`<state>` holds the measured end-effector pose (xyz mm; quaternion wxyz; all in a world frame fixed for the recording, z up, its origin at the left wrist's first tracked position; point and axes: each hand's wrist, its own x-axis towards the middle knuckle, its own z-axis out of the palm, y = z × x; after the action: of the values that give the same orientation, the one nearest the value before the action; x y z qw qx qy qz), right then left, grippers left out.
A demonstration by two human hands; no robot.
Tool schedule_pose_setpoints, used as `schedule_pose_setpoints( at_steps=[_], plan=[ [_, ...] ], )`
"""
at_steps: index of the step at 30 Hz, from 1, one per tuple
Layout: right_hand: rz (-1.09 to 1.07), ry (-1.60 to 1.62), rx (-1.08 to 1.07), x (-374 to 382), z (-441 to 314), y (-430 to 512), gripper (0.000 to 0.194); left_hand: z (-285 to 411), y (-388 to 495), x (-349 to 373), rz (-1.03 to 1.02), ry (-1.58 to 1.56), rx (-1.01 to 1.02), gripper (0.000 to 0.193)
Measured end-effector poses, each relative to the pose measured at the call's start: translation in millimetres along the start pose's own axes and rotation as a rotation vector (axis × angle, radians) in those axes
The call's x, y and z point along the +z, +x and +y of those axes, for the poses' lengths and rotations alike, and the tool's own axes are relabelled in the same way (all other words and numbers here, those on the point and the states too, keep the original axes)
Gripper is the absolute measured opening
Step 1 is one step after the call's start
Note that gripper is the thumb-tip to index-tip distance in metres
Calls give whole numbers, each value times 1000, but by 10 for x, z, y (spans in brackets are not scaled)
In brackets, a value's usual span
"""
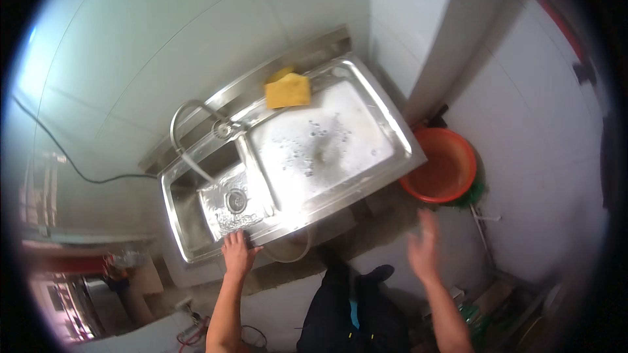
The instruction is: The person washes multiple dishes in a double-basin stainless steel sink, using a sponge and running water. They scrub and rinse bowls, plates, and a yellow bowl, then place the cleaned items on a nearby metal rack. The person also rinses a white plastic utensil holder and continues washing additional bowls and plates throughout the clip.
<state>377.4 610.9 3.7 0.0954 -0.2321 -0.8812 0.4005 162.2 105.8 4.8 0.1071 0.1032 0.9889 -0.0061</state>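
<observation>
A stainless steel double sink [343, 184] lies before me, tilted in the view. My left hand [237, 254] rests on the front rim of its smaller basin, fingertips over the edge, thumb spread. My right hand [424, 247], somewhat blurred, hangs in the air to the right of the sink, below an orange plastic basin, holding nothing. From the curved faucet [189, 127], water runs into the small basin around the drain strainer [236, 201]. The larger basin [319, 142] has a wet bottom with bubbles. A yellow cloth [288, 90] lies on the back ledge, its edge over the larger basin.
The orange plastic basin [439, 165] stands right of the sink beside a wall. A dark cable [98, 180] runs along the left wall. Red hose or cord [195, 334] lies on the floor at lower left. Various items are at lower right, near a metal frame.
</observation>
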Motion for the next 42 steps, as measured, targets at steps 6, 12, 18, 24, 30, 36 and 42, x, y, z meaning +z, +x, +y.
schedule_pose_setpoints(
  at_steps=[6,12,18,24,30,36,42],
  plan=[
    [-255,-185,-286,2170,-1767,2691,42,-184,145,6,2,-95,27,95],
    [-938,-893,-140,2786,-1638,3573,40,-271,201,88,96,-257,82,92],
    [-1423,-1231,-270,2910,-1924,3750,38,-252,234,122,102,-266,48,91],
    [-1681,-1362,-347,2938,-2148,3811,37,-234,285,62,53,-282,-1,87],
    [-1787,-1201,-273,2966,-1881,3921,43,-208,314,64,55,-267,-30,81],
    [-1637,-1256,-626,3082,-1302,3939,49,-215,313,47,43,-242,-22,81],
    [-1081,-804,-438,2888,-1000,3855,43,-201,311,22,60,-263,-20,78]
  ],
)
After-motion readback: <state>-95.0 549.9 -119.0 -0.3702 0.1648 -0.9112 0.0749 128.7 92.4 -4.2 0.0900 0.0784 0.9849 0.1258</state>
